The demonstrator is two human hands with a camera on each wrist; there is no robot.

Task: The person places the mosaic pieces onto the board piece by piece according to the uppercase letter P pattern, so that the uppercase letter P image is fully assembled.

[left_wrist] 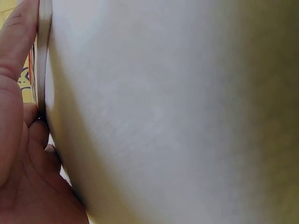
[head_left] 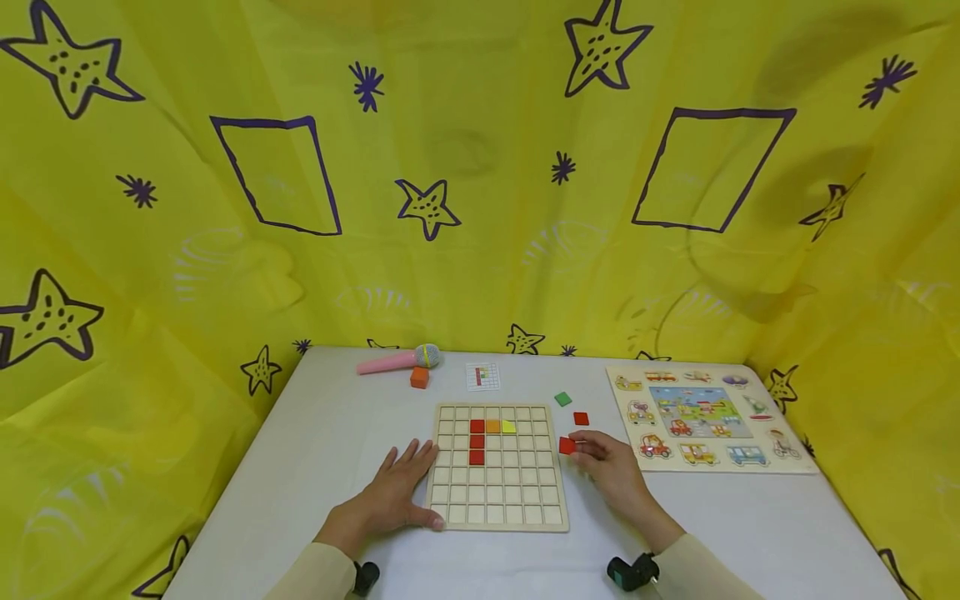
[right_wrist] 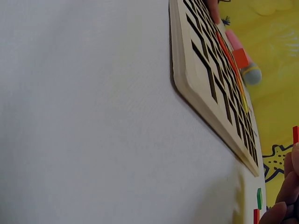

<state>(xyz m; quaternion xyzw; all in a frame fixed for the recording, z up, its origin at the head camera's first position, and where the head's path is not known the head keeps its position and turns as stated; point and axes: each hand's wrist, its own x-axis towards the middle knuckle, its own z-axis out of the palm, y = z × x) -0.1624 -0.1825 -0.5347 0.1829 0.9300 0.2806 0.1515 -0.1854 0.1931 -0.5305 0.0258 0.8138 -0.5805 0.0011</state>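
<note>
A wooden grid board (head_left: 498, 496) lies flat on the table, with red tiles (head_left: 477, 442), an orange tile (head_left: 492, 427) and a yellow tile (head_left: 508, 427) set in its cells. My left hand (head_left: 393, 496) rests against the board's left edge, fingers spread and thumb at the near left corner. Just off the right edge, my right hand (head_left: 611, 471) pinches a red square tile (head_left: 567, 446) between thumb and fingers. Beyond that hand lie a loose red tile (head_left: 581, 418) and a green tile (head_left: 562, 399). The right wrist view catches only fingertips (right_wrist: 290, 179) at its edge.
Behind the board is a small pattern card (head_left: 482, 377). A pink toy microphone (head_left: 397, 360) and an orange cube (head_left: 419, 377) lie at the back left. To the right sits a wooden picture puzzle (head_left: 712, 421). Yellow curtain (head_left: 480, 275) surrounds the white table (head_left: 300, 450).
</note>
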